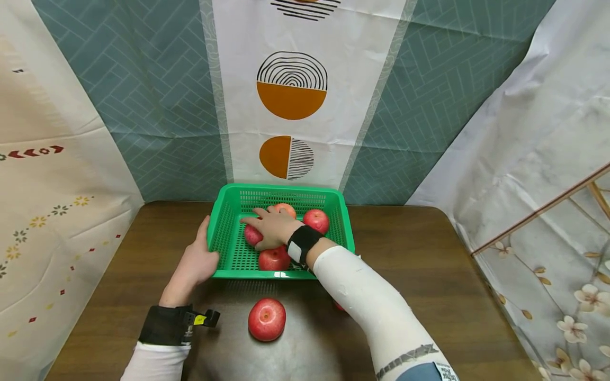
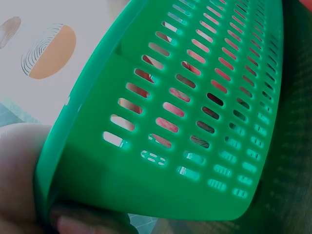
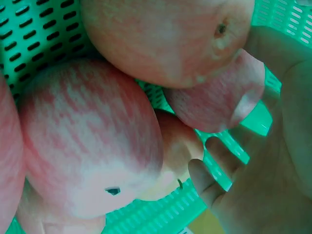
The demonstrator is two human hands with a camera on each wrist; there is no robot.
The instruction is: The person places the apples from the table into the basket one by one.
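A green perforated plastic basket (image 1: 281, 274) stands on the table, with several red apples inside. My left hand (image 1: 202, 259) grips its left rim; in the left wrist view, parts of that hand show on both sides of the rim (image 2: 73, 105). Inside the basket, my right hand (image 1: 274, 227) reaches over a red apple (image 1: 251, 236) at the left, its fingers spread. The right wrist view shows this apple (image 3: 219, 95) beside the hand, with green basket visible between it and the palm. Other apples are a front one (image 1: 274, 259), a back one (image 1: 285, 209) and one at right (image 1: 316, 220).
One red apple (image 1: 267, 319) sits on the brown wooden table (image 1: 400, 248) in front of the basket. Another apple (image 1: 338, 305) is mostly hidden beneath the right forearm. A patterned cloth (image 1: 167, 106) hangs behind the table's far edge.
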